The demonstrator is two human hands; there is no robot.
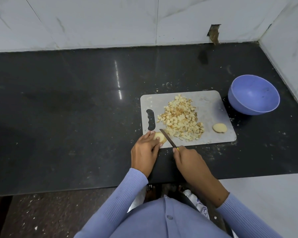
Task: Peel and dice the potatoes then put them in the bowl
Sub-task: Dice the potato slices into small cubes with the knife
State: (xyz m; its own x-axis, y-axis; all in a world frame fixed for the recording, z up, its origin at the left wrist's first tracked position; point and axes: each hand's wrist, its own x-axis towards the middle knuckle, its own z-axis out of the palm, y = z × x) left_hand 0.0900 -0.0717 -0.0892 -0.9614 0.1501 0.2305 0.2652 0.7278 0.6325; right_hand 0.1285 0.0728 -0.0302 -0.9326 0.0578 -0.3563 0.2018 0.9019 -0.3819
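Dark counter (pixel 76 100): left hand (pixel 145 152) pinches pale peeled potato (pixel 159 137), right hand (pixel 187 158) grips knife (pixel 168 138).

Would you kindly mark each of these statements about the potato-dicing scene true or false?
1. The purple bowl already holds diced potato. False: it looks empty.
2. The right hand holds the knife. True.
3. The left hand holds a potato piece on the cutting board. True.
4. The diced potato pile lies on the black counter. False: it lies on the board.
5. A second potato piece sits near the board's right edge. True.
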